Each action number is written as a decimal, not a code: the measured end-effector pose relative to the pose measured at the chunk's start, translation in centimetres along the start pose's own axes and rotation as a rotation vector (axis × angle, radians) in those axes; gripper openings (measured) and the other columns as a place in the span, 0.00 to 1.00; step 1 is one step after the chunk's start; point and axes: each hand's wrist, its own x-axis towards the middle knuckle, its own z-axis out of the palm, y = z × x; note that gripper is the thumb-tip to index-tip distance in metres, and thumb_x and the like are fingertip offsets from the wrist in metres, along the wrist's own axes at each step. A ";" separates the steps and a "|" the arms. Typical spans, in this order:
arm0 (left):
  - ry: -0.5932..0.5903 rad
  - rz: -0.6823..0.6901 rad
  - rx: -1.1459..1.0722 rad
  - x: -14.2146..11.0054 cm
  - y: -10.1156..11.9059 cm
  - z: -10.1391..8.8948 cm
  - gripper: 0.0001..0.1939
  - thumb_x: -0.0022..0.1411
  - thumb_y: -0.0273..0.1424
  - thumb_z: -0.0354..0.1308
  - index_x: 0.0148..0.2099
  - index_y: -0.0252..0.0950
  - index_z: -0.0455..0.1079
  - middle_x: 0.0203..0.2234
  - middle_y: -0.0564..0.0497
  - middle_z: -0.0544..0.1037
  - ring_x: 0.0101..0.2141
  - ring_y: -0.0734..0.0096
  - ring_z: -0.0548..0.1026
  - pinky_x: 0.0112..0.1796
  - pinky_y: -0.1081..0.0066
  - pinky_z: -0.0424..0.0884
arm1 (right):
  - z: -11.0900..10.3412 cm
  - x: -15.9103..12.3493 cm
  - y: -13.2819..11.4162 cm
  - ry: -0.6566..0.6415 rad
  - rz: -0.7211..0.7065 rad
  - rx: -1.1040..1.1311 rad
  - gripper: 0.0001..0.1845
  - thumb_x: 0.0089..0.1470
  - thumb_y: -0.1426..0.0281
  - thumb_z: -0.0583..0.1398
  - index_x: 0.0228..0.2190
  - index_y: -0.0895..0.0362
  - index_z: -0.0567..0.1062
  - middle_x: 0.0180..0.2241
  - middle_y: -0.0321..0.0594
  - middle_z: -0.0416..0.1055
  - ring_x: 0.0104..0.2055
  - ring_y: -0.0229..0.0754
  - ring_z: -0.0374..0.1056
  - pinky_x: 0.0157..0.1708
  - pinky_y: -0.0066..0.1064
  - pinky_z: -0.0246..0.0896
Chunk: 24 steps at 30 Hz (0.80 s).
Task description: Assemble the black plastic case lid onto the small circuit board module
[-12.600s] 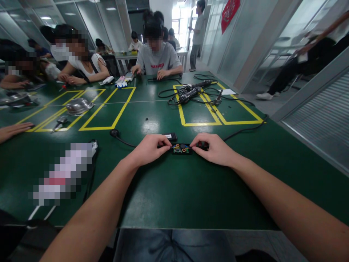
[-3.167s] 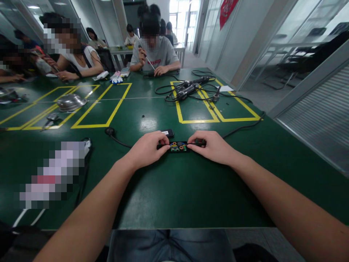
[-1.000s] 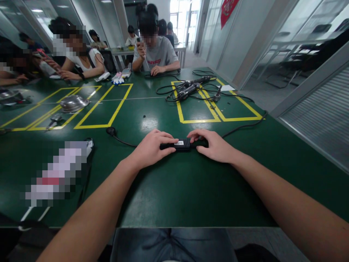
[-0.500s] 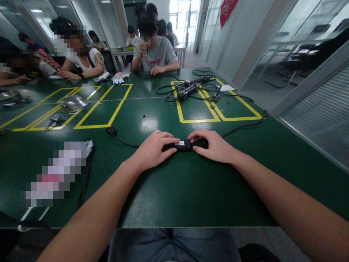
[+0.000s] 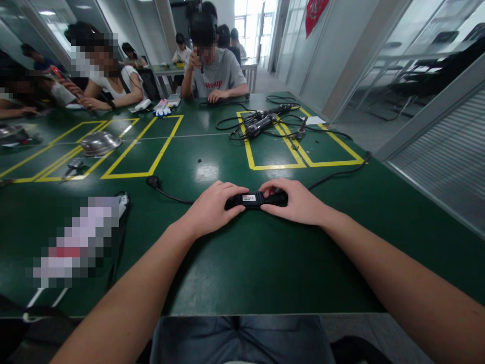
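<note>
A black power adapter [image 5: 250, 200] with a white label and a ribbed right end lies level, low at the green table. My left hand [image 5: 212, 206] is closed round its left part, thumb along the near side and fingers over the top. My right hand [image 5: 297, 200] pinches a black cord connector [image 5: 278, 199] at the right end, thumb and fingertips against the ribbed part. From the left side a cord runs to a black plug [image 5: 153, 182] on the table. Another black cord [image 5: 335, 175] trails off to the right behind my right hand. My palms hide part of both ends.
Corded black tools [image 5: 261, 125] lie tangled beyond, among yellow tape outlines [image 5: 278, 167]. A metal bowl [image 5: 100, 143] sits at the left, and a blurred-out pale package [image 5: 85, 235] lies nearer. Across the green table [image 5: 242, 273] a person in a grey shirt [image 5: 222, 71] sits with others.
My right hand has slid slightly left, its thumb and fingertips now against the adapter's ribbed end. My left fingertips have drawn back a little, showing more of the label.
</note>
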 end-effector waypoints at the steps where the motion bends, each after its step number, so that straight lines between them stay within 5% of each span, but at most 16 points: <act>1: 0.004 -0.006 0.004 0.0 0.0 0.0 0.23 0.74 0.29 0.70 0.68 0.38 0.80 0.57 0.43 0.87 0.56 0.53 0.82 0.62 0.51 0.78 | 0.0 0.0 0.0 -0.003 0.009 -0.001 0.17 0.57 0.60 0.73 0.47 0.51 0.85 0.42 0.43 0.85 0.45 0.54 0.80 0.51 0.49 0.75; 24: -0.017 -0.044 0.028 0.0 -0.2 0.2 0.23 0.73 0.33 0.70 0.67 0.40 0.80 0.56 0.43 0.87 0.54 0.52 0.83 0.60 0.51 0.79 | 0.1 0.2 0.3 -0.007 0.024 -0.059 0.18 0.56 0.58 0.76 0.46 0.52 0.88 0.42 0.43 0.86 0.43 0.54 0.80 0.49 0.47 0.76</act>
